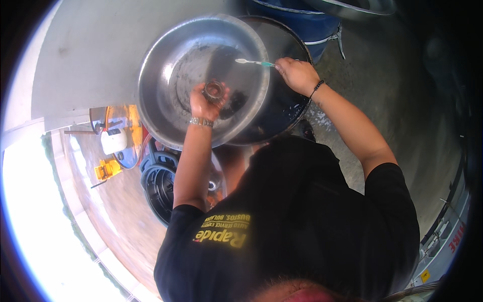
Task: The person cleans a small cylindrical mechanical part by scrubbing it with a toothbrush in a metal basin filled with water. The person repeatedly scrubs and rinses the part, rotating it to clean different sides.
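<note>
The left hand (204,103) is clenched around a small round metal part (215,90), holding it up over the middle of a wide steel basin (161,70). The right hand (298,74) grips a toothbrush (254,62) by its handle, its head pointing left above the part. Under the basin's right edge sits a dark drum (287,100). Black hoses (158,176) lie below the left forearm.
</note>
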{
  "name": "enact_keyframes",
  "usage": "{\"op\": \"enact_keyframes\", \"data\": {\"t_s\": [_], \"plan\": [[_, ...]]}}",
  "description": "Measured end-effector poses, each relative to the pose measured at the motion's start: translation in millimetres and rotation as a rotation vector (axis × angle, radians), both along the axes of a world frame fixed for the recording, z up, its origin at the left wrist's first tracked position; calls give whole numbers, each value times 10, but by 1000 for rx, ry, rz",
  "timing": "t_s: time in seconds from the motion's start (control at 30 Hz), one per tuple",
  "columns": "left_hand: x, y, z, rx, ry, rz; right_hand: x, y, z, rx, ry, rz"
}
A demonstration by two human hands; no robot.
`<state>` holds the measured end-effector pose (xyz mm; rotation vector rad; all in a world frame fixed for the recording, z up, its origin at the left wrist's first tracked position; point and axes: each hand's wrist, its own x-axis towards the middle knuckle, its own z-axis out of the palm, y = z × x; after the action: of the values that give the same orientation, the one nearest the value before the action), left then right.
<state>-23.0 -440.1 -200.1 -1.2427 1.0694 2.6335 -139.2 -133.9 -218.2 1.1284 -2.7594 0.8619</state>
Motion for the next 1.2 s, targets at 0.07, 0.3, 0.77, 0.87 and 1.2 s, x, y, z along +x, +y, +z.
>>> {"op": "enact_keyframes", "data": {"t_s": [0.07,0.3,0.77,0.87,1.2], "plan": [[-40,42,16,-6,7,-11,50,-24,17,-14,-10,-32],[-77,254,34,-67,-18,-20,131,126,-2,22,-126,-70],[65,408,-57,-134,-28,82,441,1400,-1276,-126,-219,-429],[89,462,-15,-131,-27,68,481,1424,-1499,-1,-247,-398],[127,492,-60,-147,-41,104,632,1316,-1273,-89,-254,-399]]}}
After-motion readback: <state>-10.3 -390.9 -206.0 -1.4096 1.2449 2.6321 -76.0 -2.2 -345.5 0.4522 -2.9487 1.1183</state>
